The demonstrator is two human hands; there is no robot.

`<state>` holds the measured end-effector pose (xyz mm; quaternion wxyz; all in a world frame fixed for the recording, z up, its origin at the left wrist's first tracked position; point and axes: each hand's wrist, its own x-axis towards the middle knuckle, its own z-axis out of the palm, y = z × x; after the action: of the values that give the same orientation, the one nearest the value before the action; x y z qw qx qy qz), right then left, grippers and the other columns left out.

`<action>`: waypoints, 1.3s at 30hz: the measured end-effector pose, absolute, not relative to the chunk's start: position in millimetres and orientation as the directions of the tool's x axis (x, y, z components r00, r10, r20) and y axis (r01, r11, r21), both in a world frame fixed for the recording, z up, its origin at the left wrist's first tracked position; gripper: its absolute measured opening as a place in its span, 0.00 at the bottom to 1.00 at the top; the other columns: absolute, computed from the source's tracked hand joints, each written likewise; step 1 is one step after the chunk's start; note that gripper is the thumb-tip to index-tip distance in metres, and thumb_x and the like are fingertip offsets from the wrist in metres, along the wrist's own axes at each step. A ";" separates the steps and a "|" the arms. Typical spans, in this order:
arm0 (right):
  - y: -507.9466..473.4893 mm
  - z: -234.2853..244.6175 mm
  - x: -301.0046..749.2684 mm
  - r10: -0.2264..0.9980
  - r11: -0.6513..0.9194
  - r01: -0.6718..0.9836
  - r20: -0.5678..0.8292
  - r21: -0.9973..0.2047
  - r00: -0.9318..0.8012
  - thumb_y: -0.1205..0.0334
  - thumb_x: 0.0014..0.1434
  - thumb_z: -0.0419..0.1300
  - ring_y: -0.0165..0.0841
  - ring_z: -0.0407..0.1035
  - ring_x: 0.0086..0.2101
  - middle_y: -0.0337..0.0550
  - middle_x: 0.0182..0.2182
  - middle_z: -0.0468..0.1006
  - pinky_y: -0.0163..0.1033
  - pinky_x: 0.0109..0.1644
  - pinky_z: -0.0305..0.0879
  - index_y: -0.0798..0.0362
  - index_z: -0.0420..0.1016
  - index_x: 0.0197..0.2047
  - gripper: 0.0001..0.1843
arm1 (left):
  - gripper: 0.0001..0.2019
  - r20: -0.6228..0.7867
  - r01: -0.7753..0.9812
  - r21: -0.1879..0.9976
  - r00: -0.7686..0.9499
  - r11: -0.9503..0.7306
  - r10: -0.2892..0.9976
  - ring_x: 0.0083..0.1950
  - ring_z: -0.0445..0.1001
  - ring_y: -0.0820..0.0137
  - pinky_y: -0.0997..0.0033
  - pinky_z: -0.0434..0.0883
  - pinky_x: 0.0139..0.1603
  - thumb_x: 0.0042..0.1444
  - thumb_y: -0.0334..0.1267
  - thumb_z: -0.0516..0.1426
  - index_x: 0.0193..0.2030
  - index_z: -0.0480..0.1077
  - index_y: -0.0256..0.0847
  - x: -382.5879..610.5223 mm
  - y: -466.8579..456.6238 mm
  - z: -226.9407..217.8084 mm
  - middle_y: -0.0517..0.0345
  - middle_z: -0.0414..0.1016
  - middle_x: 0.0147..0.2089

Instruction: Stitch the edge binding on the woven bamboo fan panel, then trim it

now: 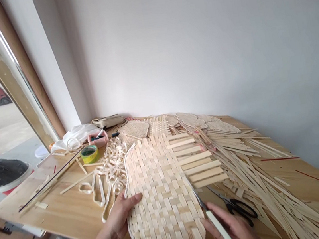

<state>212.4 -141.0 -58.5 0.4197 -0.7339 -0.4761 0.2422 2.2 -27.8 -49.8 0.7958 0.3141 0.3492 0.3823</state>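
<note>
My left hand (124, 212) grips the left edge of a woven panel of flat pale strips (160, 200), thumb on top. The panel has a rounded, waisted outline, with a dark line along its left edge. Loose strip ends (205, 167) stick out from its upper right side. My right hand (230, 225) is closed around a pale-handled cutting tool (216, 223). Its dark metal blade meets the panel's right edge, just below the strip ends. Whether it is a knife or shears I cannot tell. Black-handled scissors (240, 209) lie beside my right hand.
Long loose strips (269, 183) cover the table's right side. More woven pieces (205, 120) lie at the back. To the left are white tape ribbon (103, 185), a yellow-green tape roll (90, 154), a pink box (98, 139) and a long thin rod (50, 179).
</note>
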 end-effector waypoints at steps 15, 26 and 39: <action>-141.2 -49.4 209.4 0.920 -0.223 0.433 -0.042 -0.874 0.389 0.38 0.47 0.52 0.28 0.54 0.14 0.32 0.11 0.58 0.33 0.18 0.54 0.54 0.70 0.39 0.28 | 0.16 -0.313 -0.488 0.724 0.398 0.488 0.862 0.38 0.75 0.64 0.70 0.71 0.40 0.45 0.44 0.61 0.37 0.73 0.35 -0.3 -13.4 -53.2 0.51 0.77 0.37; -142.3 -34.6 208.0 0.973 -0.147 0.386 -0.062 -0.911 0.224 0.44 0.53 0.53 0.26 0.57 0.19 0.33 0.18 0.63 0.31 0.23 0.57 0.55 0.68 0.40 0.22 | 0.21 -0.259 -0.311 0.849 0.462 0.428 0.848 0.34 0.76 0.63 0.68 0.74 0.34 0.41 0.32 0.64 0.44 0.67 0.38 3.0 -10.2 -40.2 0.50 0.77 0.37; -145.3 -34.4 205.7 0.978 -0.090 0.309 -0.025 -0.947 0.207 0.44 0.54 0.51 0.36 0.69 0.37 0.48 0.41 0.74 0.35 0.39 0.67 0.53 0.64 0.52 0.27 | 0.25 -0.313 -0.322 0.826 0.419 0.462 0.852 0.33 0.77 0.62 0.69 0.74 0.33 0.38 0.32 0.65 0.46 0.68 0.37 4.1 -17.1 -38.8 0.48 0.77 0.37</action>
<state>205.7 -145.3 -34.4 0.4461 -0.6362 -0.5059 0.3746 4.1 -17.1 -38.8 0.7664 0.3497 0.3789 0.3831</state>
